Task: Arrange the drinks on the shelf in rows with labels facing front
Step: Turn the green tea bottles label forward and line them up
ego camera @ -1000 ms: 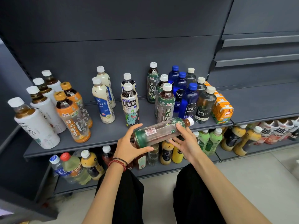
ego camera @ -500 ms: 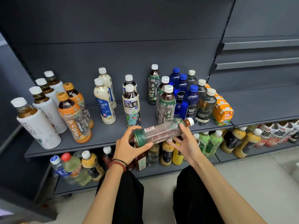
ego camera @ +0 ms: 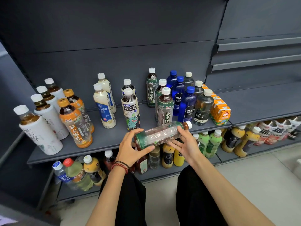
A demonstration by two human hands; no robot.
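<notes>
A green-labelled jasmine tea bottle [ego camera: 161, 133] lies on its side in the air just in front of the grey shelf [ego camera: 105, 139], white cap pointing right. My left hand [ego camera: 132, 147] grips its base end. My right hand [ego camera: 185, 144] holds the neck end from below, fingers curled round it. Behind it stand matching green tea bottles [ego camera: 164, 108] in a row. White tea bottles [ego camera: 39, 129] and orange-capped tea bottles [ego camera: 75, 123] stand at the left. Cream milk-drink bottles [ego camera: 104, 106] and oolong tea bottles [ego camera: 131, 108] stand in the middle.
Blue soda bottles [ego camera: 187, 106], dark Forest Soda bottles [ego camera: 202, 108] and orange juice cartons [ego camera: 219, 111] fill the shelf's right end. A lower shelf [ego camera: 151, 173] holds many more bottles. A neighbouring shelf [ego camera: 263, 101] lies to the right. My knees are below.
The bottle has turned in my hands: the barcode side rolled away and the leafy label print now faces up. Both hands stayed in front of the shelf edge.
</notes>
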